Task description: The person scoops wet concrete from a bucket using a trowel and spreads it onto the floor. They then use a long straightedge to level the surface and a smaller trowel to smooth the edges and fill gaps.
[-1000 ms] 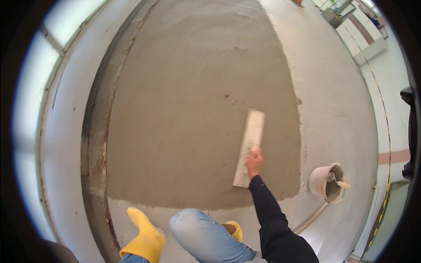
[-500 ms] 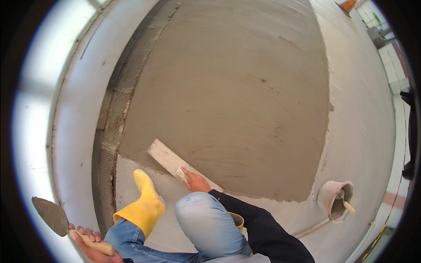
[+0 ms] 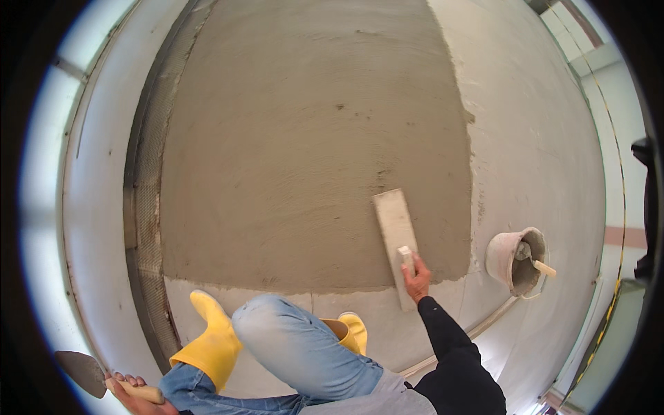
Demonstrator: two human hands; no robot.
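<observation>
Right hand (image 3: 417,280) grips a long float (image 3: 395,225) partly over the mortar (image 3: 297,187) — left hand (image 3: 133,396), well apart, clasps a pointed trowel (image 3: 83,373).

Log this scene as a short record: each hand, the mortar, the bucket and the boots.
Left hand: grips a pointed trowel by its handle
Right hand: grips a long rectangular float by its handle
Mortar layer: grey-brown; the float overlaps its near edge
Bucket: right of the mortar, a pale-handled tool inside
Boots: yellow, one either side of the bent knee
</observation>
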